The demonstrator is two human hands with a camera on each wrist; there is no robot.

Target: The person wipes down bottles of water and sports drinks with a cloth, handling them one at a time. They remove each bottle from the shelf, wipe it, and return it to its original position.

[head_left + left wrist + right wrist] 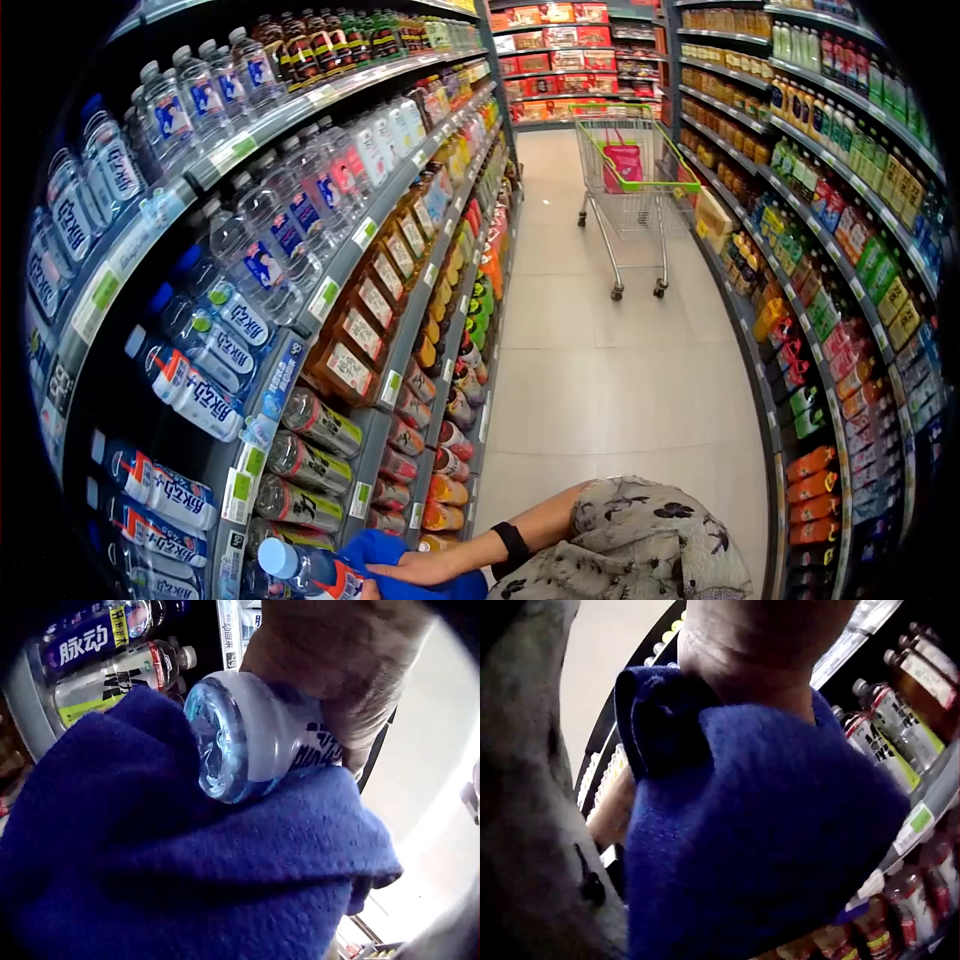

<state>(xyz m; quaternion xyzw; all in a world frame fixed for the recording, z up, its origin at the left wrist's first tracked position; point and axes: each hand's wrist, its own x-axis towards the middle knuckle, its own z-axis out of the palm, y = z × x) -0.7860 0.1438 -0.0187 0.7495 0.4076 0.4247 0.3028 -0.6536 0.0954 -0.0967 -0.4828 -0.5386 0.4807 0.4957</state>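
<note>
A clear drink bottle with a light blue cap and an orange and blue label lies tilted at the bottom of the head view. My left hand grips this bottle around its labelled side, its base showing in the left wrist view. The right hand, a black band on its wrist, holds a blue cloth against the bottle. In the right wrist view the same cloth hangs in folds and hides the right fingers.
Shelves of bottled drinks line both sides of the aisle; water bottles lie nearest on the left. A shopping cart with a pink bag stands further up the tiled floor. Red boxes fill the end shelf.
</note>
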